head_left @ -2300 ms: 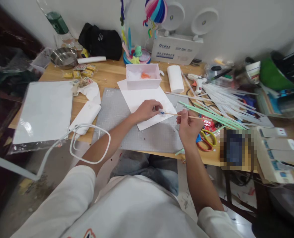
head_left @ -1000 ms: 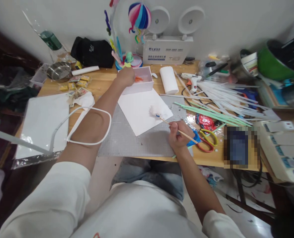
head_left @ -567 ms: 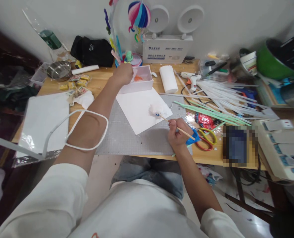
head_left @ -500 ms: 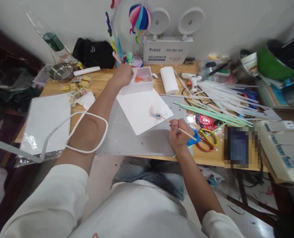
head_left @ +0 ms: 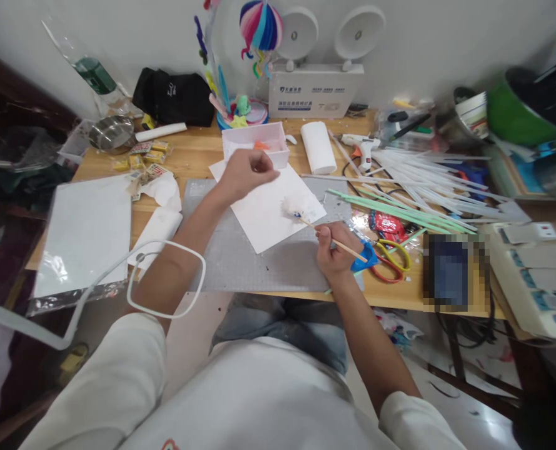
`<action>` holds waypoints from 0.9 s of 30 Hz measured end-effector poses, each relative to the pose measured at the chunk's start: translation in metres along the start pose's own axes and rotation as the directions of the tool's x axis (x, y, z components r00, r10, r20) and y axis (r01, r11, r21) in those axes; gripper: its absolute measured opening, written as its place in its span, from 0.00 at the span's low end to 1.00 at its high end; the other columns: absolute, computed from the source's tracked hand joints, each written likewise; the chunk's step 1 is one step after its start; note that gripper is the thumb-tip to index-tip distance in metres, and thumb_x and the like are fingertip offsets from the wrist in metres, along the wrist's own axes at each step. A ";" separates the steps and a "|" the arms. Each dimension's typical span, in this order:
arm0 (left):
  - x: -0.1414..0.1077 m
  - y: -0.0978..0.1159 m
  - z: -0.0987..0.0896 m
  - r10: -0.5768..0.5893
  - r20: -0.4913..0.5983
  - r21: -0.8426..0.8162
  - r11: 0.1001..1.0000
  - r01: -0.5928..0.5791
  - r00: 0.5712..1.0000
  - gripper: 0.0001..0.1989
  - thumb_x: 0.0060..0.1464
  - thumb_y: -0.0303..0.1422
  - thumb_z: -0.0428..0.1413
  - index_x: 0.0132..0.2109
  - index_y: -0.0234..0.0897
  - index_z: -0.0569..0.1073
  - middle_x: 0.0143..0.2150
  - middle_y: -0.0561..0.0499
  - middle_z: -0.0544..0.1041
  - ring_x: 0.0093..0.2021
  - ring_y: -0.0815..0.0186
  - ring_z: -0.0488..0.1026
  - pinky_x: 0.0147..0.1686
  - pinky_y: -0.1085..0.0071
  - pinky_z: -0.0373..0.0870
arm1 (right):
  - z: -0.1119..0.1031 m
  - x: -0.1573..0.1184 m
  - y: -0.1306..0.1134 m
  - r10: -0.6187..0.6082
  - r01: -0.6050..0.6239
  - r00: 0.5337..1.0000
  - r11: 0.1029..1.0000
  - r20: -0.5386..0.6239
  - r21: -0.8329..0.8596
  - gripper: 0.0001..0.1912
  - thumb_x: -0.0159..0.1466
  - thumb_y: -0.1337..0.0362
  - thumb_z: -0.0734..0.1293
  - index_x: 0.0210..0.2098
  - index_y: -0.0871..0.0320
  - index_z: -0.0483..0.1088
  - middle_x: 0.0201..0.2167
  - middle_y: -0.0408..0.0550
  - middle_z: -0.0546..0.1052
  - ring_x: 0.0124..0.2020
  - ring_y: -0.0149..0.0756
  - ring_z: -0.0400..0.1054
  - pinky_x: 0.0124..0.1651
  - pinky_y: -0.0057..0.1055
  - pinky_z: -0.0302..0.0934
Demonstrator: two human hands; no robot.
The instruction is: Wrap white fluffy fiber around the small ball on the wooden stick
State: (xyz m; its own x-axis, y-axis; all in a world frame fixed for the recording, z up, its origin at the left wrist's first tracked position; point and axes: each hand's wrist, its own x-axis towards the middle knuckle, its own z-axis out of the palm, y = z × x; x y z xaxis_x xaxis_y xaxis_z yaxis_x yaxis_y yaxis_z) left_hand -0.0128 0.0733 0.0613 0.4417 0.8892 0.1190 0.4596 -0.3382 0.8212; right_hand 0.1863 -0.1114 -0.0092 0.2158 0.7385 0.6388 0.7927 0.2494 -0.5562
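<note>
My right hand (head_left: 338,250) is closed around a thin wooden stick (head_left: 316,229) at the front of the grey cutting mat (head_left: 212,256). At the stick's far end a fluffy white tuft (head_left: 297,205) with a small dark blue spot sits over a white paper sheet (head_left: 263,219). Above the sheet's left part hovers my left hand (head_left: 250,175), thumb and fingertips pinched together; anything between them is too small to make out. Just behind it stands an open white box (head_left: 278,154) with orange pieces (head_left: 261,145) inside.
To the right lie a glue gun (head_left: 365,150), white strips (head_left: 413,181), green strips (head_left: 395,207) and scissors (head_left: 395,261). A white lamp arm (head_left: 76,319) with a square loop crosses over my left forearm. A white roll (head_left: 318,148) stands behind the mat.
My left hand has come back from the white box toward me and now pinches above the paper. My right hand keeps the stick and tuft almost where they were.
</note>
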 end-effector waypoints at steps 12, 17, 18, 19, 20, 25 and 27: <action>-0.047 -0.004 0.053 0.182 0.506 -0.131 0.982 -0.133 0.843 0.03 0.52 0.30 0.63 0.35 0.37 0.82 0.33 0.51 0.82 0.34 0.67 0.76 0.38 0.71 0.68 | 0.001 -0.003 0.001 0.091 -0.096 0.994 0.991 -0.060 -0.090 0.19 0.73 0.57 0.57 0.32 0.54 0.74 0.23 0.45 0.77 0.28 0.34 0.72 0.34 0.32 0.62; -0.039 -0.005 0.068 0.253 0.466 -0.100 0.967 -0.234 0.848 0.06 0.55 0.27 0.59 0.37 0.36 0.81 0.35 0.50 0.83 0.36 0.66 0.77 0.40 0.70 0.69 | 0.001 -0.003 0.001 0.100 -0.107 0.992 0.991 -0.083 -0.084 0.19 0.73 0.56 0.56 0.32 0.54 0.73 0.23 0.45 0.77 0.27 0.35 0.72 0.34 0.32 0.62; -0.038 -0.006 0.069 0.253 0.449 -0.082 0.967 -0.242 0.857 0.06 0.55 0.27 0.59 0.38 0.36 0.81 0.36 0.50 0.83 0.37 0.65 0.77 0.41 0.69 0.69 | 0.001 -0.003 0.001 0.105 -0.112 0.991 0.990 -0.081 -0.087 0.20 0.73 0.55 0.56 0.32 0.54 0.73 0.23 0.46 0.77 0.27 0.35 0.72 0.34 0.32 0.62; -0.038 -0.007 0.069 0.245 0.429 -0.060 0.968 -0.244 0.869 0.07 0.55 0.27 0.59 0.40 0.36 0.80 0.36 0.50 0.82 0.37 0.65 0.77 0.42 0.69 0.69 | 0.001 -0.003 0.001 0.109 -0.116 0.991 0.989 -0.078 -0.089 0.20 0.73 0.55 0.56 0.32 0.54 0.73 0.23 0.46 0.76 0.27 0.35 0.72 0.34 0.33 0.62; -0.038 -0.008 0.069 0.233 0.406 -0.038 0.970 -0.238 0.884 0.08 0.54 0.27 0.59 0.41 0.36 0.80 0.37 0.50 0.82 0.37 0.64 0.77 0.42 0.68 0.70 | 0.001 -0.003 0.001 0.113 -0.120 0.991 0.989 -0.074 -0.090 0.20 0.73 0.54 0.55 0.32 0.54 0.73 0.23 0.46 0.76 0.27 0.35 0.72 0.34 0.33 0.62; -0.043 -0.010 0.071 0.166 0.276 -0.021 0.986 -0.167 0.947 0.07 0.55 0.27 0.58 0.42 0.38 0.77 0.36 0.51 0.81 0.37 0.66 0.77 0.41 0.69 0.71 | 0.001 -0.004 0.002 0.114 -0.120 0.991 0.989 -0.076 -0.085 0.21 0.73 0.53 0.55 0.31 0.53 0.72 0.24 0.46 0.77 0.27 0.35 0.72 0.34 0.34 0.62; -0.045 -0.010 0.074 0.155 0.246 -0.028 0.988 -0.153 0.957 0.07 0.55 0.27 0.59 0.42 0.38 0.76 0.36 0.51 0.81 0.36 0.66 0.76 0.40 0.70 0.71 | 0.001 -0.006 0.002 0.101 -0.109 0.990 0.991 -0.098 -0.078 0.20 0.73 0.53 0.55 0.32 0.53 0.72 0.23 0.46 0.77 0.27 0.35 0.72 0.34 0.34 0.63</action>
State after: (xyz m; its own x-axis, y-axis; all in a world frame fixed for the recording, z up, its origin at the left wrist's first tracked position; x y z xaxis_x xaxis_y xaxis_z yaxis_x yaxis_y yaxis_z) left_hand 0.0195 0.0136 0.0067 0.6838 0.7222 0.1040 0.3649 -0.4619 0.8084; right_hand 0.1862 -0.1147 -0.0142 0.3496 0.6952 0.6281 0.8063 0.1181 -0.5796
